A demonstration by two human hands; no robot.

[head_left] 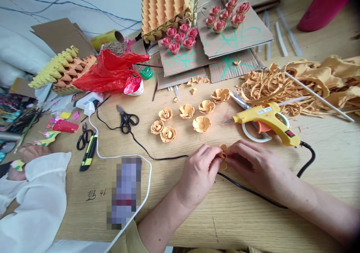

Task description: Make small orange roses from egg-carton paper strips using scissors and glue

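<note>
Between my two hands is a small orange petal piece (223, 165) that looks like egg-carton pulp, partly hidden by my fingers. My left hand (200, 170) pinches it from the left, thumb and fingertips pressed together. From the right, the fingertips of my right hand (253, 163) close on the same piece. Just beyond lie several finished-looking orange paper flowers, among them an open cup-shaped flower (201, 124) and a rolled rose (168, 134). A yellow hot glue gun (267, 121) rests to the right, over white-handled scissors (255, 136).
Black scissors (128, 121), a utility knife (89, 152) and cables lie to the left. A person's white sleeve (47, 185) reaches in there. Cardboard sheets (239, 39) bear red flowers (219, 26). Orange scraps (261, 86) are heaped right; a red plastic bag (104, 74) sits at the back left.
</note>
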